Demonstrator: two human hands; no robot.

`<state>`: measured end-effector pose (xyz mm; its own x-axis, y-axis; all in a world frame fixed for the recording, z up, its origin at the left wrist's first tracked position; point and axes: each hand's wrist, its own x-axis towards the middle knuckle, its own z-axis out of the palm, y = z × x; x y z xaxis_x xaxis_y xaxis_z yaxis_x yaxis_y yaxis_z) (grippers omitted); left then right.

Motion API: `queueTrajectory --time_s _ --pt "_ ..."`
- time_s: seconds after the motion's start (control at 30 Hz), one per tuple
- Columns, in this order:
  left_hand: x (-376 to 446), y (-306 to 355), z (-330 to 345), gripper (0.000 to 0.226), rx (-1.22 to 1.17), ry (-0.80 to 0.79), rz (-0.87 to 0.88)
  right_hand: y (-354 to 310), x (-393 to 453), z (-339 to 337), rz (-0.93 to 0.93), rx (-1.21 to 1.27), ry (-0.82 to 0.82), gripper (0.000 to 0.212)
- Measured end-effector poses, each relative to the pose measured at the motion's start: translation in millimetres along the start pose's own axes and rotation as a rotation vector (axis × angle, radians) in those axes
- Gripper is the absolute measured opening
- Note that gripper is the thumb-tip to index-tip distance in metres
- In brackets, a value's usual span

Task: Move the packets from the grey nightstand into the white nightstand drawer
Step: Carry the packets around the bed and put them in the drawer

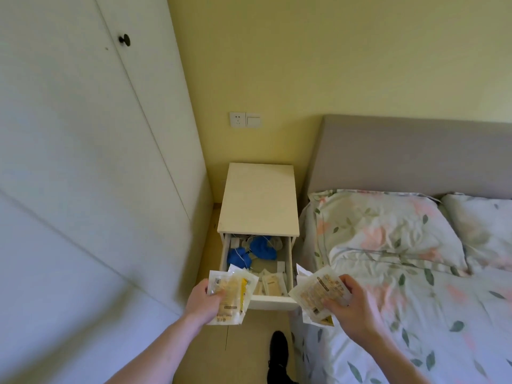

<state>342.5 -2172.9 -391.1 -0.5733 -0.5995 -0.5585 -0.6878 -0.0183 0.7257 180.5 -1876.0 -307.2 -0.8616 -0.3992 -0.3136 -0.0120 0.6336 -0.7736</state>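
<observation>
The white nightstand (259, 200) stands between the wardrobe and the bed, and its top drawer (273, 302) is pulled out. My left hand (201, 300) grips a bunch of clear packets (232, 296) with yellow contents at the drawer's front left corner. My right hand (353, 309) holds another bunch of packets (318, 293) just right of the drawer, over the bed's edge. More packets (271, 284) lie in the front of the drawer. Blue items (261, 246) and white cables fill its back. The grey nightstand is out of view.
A white wardrobe (83, 162) with a dark knob fills the left side. The bed (415, 314), with floral bedding, two pillows and a grey headboard, is on the right. A wall socket (245, 120) sits above the nightstand. My dark shoe (278, 353) is on the floor below.
</observation>
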Motion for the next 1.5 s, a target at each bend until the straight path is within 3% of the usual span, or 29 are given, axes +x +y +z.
queueTrajectory --time_s 0.3,0.5,0.77,1.03,1.37,1.5 --pt "132.6 11.0 43.4 0.020 0.054 0.009 -0.142 17.6 167.1 16.8 0.058 -0.137 -0.167 0.027" --pt "233.2 -23.1 81.5 0.013 0.167 0.024 -0.194 54.6 244.7 64.4 0.117 -0.185 -0.257 0.027" --pt "342.6 -86.4 133.0 0.023 0.425 -0.011 -0.176 124.6 307.1 134.5 0.187 -0.198 -0.289 0.029" --pt "392.5 -132.5 151.2 0.023 0.749 -0.071 -0.139 169.6 333.8 183.8 0.265 -0.169 -0.295 0.029" --pt "400.2 -134.8 155.2 0.032 0.899 -0.070 -0.160 179.4 344.5 210.7 0.358 -0.094 -0.313 0.026" --pt "392.9 -127.2 153.3 0.035 0.852 -0.062 -0.165 179.7 344.2 210.1 0.375 -0.085 -0.298 0.027"
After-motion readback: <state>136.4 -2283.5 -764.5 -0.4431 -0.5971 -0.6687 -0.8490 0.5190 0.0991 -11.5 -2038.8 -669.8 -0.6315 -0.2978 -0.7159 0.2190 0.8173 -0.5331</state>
